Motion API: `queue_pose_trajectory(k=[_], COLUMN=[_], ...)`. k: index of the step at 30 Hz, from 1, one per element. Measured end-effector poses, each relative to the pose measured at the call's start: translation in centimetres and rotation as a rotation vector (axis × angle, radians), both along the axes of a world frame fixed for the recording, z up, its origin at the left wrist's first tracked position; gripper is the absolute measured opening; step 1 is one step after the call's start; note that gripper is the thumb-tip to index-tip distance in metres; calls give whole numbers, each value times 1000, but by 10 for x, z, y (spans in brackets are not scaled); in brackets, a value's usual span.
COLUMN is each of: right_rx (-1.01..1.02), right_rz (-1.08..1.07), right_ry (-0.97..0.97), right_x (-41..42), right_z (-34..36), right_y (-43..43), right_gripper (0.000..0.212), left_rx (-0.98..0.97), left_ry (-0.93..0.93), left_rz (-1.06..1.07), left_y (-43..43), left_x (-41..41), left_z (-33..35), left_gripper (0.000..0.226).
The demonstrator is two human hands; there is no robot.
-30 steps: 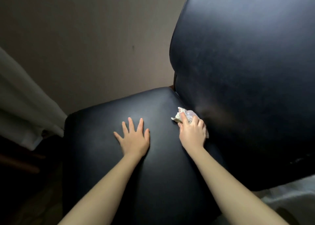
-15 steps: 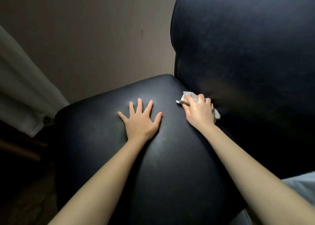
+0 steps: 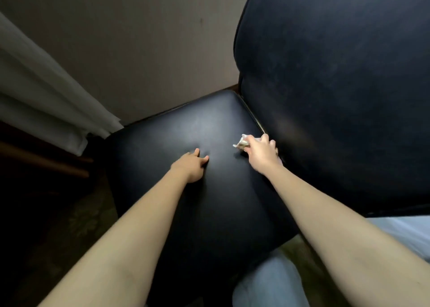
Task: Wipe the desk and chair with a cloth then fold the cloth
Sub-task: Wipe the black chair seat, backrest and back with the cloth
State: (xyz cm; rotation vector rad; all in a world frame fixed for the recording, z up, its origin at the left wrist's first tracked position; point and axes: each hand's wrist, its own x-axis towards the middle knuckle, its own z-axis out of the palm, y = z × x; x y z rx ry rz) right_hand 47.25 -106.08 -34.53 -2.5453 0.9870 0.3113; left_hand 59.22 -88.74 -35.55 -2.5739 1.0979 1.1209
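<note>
Wiping has been carried further along the rear of the seat (image 3: 186, 129); the cloth (image 3: 241, 143) is gripped by the right hand (image 3: 261, 154); the left hand (image 3: 189, 167), splayed before, is braced, fingers hidden.

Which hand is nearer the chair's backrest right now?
Right. The right hand, gripping the cloth, sits at the base of the backrest; the left hand rests on the middle of the seat, farther off.
</note>
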Motion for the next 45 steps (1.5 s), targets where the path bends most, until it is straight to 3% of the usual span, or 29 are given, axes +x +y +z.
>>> queue_pose_trajectory(k=[2, 5, 10, 14, 20, 23, 26, 29, 35, 38, 41, 45], right_rx=[3, -72, -323, -473, -652, -618, -547, -372, 163, 450, 782, 860], right_rz=[-10, 44, 53, -23, -111, 18, 289, 366, 315, 189, 47, 75], right_ry=[-73, -209, -531, -525, -484, -401, -386, -444, -562, -716, -876, -902], right_x=[-4, 0, 38, 33, -35, -64, -69, -41, -2, -43, -108, -160], right_z=[29, 94, 266, 367, 450, 465, 470, 475, 475, 460, 441, 434], right_y=[17, 40, 19, -27, -105, -150, -180, -207, -253, -249, -236, -225], right_gripper=[30, 37, 52, 49, 39, 34, 32, 39, 40, 27, 25, 30], left_rx=[81, 39, -63, -190, -484, -596, -637, -699, -739, -736, -655, -635], left_ry=[60, 91, 78, 85, 129, 226, 304, 342, 154, 158, 101, 48], left_rz=[8, 128, 219, 291, 334, 351, 361, 447, 699, 759, 661, 643], left_y=[8, 29, 30, 4, -71, -116, -167, -212, -261, -262, -260, -263], left_x=[-6, -18, 0, 17, 7, -18, -46, -66, -90, -95, -101, -102], left_z=[26, 70, 198, 286, 382, 405, 424, 435, 448, 451, 448, 454], left_gripper=[48, 47, 45, 44, 37, 35, 38, 41, 31, 23, 27, 26])
